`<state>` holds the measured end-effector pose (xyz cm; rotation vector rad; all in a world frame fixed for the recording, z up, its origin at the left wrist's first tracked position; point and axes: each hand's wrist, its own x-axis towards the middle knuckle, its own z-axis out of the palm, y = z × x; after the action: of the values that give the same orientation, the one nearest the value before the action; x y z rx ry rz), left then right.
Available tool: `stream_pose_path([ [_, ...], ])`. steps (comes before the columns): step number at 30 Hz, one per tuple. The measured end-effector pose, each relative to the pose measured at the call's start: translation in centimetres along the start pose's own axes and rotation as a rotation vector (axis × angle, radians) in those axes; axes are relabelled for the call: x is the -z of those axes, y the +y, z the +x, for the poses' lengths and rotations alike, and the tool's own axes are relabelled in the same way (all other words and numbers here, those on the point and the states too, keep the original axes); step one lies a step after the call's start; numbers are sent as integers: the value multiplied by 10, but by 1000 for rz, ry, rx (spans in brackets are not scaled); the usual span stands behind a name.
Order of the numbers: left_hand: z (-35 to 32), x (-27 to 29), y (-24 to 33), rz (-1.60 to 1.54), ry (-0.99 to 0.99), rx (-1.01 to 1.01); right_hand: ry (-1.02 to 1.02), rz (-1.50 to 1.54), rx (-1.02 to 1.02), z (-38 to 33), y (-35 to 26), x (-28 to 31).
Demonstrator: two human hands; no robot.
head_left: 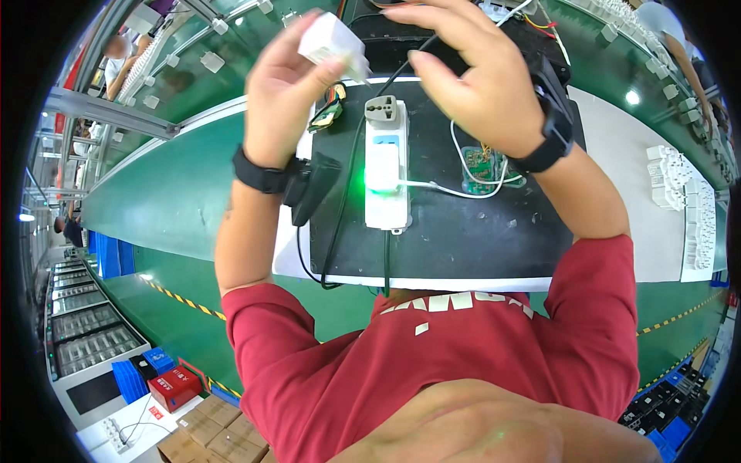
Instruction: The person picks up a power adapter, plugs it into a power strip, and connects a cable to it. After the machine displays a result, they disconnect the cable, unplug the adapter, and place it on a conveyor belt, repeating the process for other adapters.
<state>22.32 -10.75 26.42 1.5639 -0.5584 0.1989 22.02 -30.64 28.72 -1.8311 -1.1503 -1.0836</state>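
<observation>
My left hand (282, 96) is closed around a white cube-shaped power adapter (328, 38) over the far left of the black mat (455, 239). Opposite it, my right hand (482, 85) hovers with fingers apart and nothing visible in them. Between and below the hands lies a white power strip (397, 212) with a grey multi-pin socket (381, 112) at its far end. A white plug-in block (381, 166) sits on the strip, glowing green at its left side. From it a white cable (451, 191) runs right to a green circuit board (480, 168).
A small board with wires (328, 114) lies at the mat's left. Black cords (340, 224) cross the mat. White adapter parts (670, 181) stand in rows on the right. Green conveyor belts (170, 197) carry adapters beyond the table. Other people work at the far left and far right.
</observation>
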Motion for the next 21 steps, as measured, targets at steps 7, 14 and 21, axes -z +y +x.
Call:
stream_pose_path([
  [7, -11, -14, -40, -23, -133, 172, -83, 100, -452, -32, -8, 22],
  [14, -24, -15, -41, 549, -230, -61, -351, 460, -395, -41, -38, 10],
  [21, -68, 8, -23, 115, -91, -289, -258, 166, -216, -57, -57, -15],
])
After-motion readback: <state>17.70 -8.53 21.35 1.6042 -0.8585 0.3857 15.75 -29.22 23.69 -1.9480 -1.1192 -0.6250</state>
